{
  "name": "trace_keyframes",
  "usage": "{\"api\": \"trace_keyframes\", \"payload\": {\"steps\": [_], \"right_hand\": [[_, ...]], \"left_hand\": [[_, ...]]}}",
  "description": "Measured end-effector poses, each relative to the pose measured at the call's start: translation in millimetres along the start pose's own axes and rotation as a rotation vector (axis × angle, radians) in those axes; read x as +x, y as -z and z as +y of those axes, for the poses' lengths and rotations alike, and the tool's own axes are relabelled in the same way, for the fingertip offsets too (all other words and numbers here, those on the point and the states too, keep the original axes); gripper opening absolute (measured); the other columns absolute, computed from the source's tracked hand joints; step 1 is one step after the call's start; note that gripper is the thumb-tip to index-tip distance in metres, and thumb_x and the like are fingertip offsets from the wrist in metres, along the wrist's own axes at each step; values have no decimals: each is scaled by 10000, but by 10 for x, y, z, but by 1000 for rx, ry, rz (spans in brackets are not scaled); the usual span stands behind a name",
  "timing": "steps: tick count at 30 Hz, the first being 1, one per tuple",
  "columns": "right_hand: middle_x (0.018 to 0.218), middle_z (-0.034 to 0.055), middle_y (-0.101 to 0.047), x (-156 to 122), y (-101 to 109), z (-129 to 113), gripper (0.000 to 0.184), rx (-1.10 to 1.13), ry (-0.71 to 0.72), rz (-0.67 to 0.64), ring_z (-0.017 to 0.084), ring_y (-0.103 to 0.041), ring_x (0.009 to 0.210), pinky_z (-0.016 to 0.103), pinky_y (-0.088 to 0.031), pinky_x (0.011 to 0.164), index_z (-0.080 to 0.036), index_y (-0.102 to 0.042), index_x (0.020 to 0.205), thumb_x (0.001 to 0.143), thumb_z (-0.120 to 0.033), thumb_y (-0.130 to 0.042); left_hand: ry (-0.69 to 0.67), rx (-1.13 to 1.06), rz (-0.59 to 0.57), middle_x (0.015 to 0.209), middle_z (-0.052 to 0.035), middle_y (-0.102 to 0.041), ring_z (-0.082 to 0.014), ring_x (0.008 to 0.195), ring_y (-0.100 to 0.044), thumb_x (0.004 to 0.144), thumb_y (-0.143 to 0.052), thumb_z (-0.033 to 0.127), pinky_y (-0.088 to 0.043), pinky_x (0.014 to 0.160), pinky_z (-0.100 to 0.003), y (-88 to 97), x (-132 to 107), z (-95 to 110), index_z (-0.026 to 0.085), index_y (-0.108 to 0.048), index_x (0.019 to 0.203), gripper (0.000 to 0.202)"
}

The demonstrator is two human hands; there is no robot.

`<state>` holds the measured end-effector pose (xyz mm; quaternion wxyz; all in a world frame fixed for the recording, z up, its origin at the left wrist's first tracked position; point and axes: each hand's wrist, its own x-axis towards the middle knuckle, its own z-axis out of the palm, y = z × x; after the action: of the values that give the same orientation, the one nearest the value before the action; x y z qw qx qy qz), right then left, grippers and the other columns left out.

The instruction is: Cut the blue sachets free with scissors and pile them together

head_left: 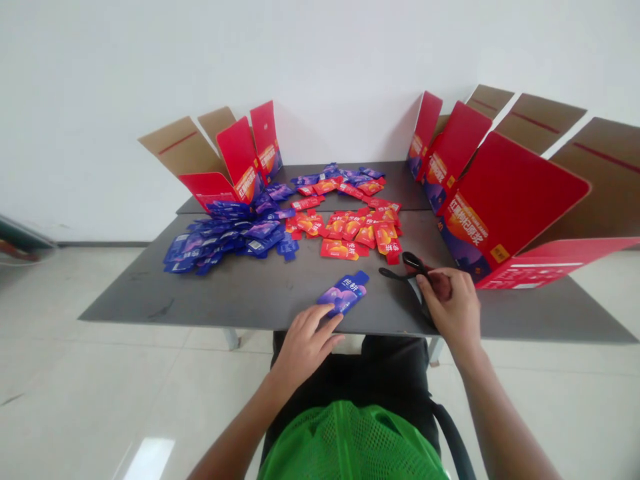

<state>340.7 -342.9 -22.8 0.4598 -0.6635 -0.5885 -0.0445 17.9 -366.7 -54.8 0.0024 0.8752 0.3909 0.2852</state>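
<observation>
A single blue-purple pouch (344, 293) lies near the front edge of the grey table (240, 293). My left hand (306, 345) rests at that edge with its fingertips on the pouch's near end, fingers fairly straight. My right hand (450, 305) is curled around the handles of black scissors (407, 267), whose blades lie on the table pointing left. Farther back sit a heap of blue pouches (225, 237) on the left and a spread of red-orange pouches (357, 230) in the middle.
An open red cardboard box (505, 207) stands at the right, with more opened boxes (450, 150) behind it. Another open red box (227, 163) stands at the back left. A white wall is behind, tiled floor below, and a green mesh item (350, 443) on my lap.
</observation>
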Motion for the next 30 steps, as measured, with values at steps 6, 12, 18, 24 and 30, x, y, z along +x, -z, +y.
{"api": "trace_keyframes", "payload": {"steps": [6,12,18,24,30], "right_hand": [[1135,100,-659,-99,-487,-969,133,272,261,-223,268,-636,1069,440,-542,932,-258,-613,1104,1004,-345,-618],[1190,109,-651,-259,-877,-1028,162,169,441,-450,282,-622,1074,456,-546,921,-249,-608,1166,1007,-232,-583],[1148,113,-633,191,-744,-703,156,5,364,-295,290,-614,1048,465,-531,934,-227,-610,1147,1020,-314,-585],[1205,98,-640,-77,-789,-1170,147,163,425,-371,264,-617,1097,427,-537,951,-264,-603,1169,1023,-276,-594],[1174,92,-662,-75,-996,-954,138,71,489,-465,270,-610,1060,430,-529,922,-240,-615,1157,1022,-253,-592]], "left_hand": [[-20,-46,14,1293,-102,-700,-263,1229,-617,1024,-622,303,-523,1054,-450,-99,-53,-64,181,-644,1347,346],[-21,-86,19,1200,-65,-752,-238,1158,-654,1013,-634,235,-539,1040,-425,-90,-36,-41,168,-717,1210,225],[-69,-143,47,1372,-55,-695,-218,1243,-632,1022,-611,187,-541,1051,-416,-149,-99,-59,200,-652,1360,340],[-57,-191,53,1262,-43,-750,-220,1184,-654,1020,-606,163,-539,1036,-421,-149,-102,-61,202,-709,1267,271],[-62,-209,62,1305,-40,-734,-214,1191,-663,1023,-604,169,-548,1019,-414,-109,-69,-70,211,-701,1282,280]]}}
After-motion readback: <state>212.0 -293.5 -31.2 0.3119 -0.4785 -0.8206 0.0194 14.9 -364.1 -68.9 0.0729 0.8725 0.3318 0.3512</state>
